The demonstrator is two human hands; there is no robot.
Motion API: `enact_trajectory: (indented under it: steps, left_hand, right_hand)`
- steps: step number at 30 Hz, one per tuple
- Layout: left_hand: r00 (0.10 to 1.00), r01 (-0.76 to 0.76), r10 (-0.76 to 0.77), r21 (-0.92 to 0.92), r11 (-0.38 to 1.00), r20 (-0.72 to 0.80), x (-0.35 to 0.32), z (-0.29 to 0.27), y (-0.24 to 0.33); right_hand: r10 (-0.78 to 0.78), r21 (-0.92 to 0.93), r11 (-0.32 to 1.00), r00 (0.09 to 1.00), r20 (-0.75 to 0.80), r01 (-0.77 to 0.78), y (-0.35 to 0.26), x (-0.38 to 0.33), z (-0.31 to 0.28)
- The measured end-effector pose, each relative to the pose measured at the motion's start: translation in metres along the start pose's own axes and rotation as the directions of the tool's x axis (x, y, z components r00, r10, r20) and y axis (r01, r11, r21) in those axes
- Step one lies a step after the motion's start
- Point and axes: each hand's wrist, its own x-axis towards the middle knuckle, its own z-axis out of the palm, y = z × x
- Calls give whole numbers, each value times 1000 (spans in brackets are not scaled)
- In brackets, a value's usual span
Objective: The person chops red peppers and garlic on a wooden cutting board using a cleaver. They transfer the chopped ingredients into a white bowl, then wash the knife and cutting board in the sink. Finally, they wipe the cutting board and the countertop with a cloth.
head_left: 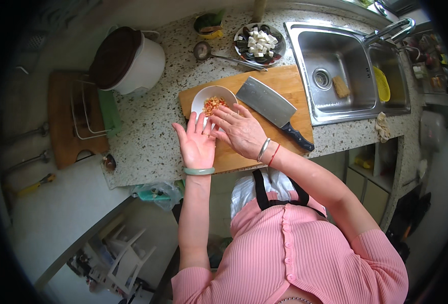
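Best, perhaps, to brush off anything sticky right above the white bowl (226, 94), set on the left part of the cutting board (283, 78), with chopped red and pale bits (213, 104) inside. See the left hand (198, 147) palm up and the right hand (241, 133) palm down, at the bowl's near side. Open, close together, gripping nothing; hard to tell if touching. Rub softly, stay low, and mind the big knife (268, 102) near the right hand.

- The bare left hand (198, 146) is showing its open palm.
- The bare right hand (244, 134) is showing its back, fingers (228, 118) slanting near the left.
- Both bare forearms (194, 213) are pointing forward.
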Motion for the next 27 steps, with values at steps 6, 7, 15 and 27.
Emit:
enact_trajectory:
  steps: [6,7,15,27]
  left_hand:
    - [953,-289,286,574,766,98,10,-2,-11]
    - [952,-269,299,630,728,61,13,1,-13]
    - [921,-324,351,832,450,169,32,-16,-20]
    - [550,-785,281,602,-148,786,14,136,-80]
  right_hand:
    - [348,227,923,926,-144,-312,19,2,-5]
    - [461,322,861,873,-163,-394,22,1,-3]
    - [639,656,277,644,420,-702,33,9,29]
    - [698,855,-51,593,400,-517,79,-68,-86]
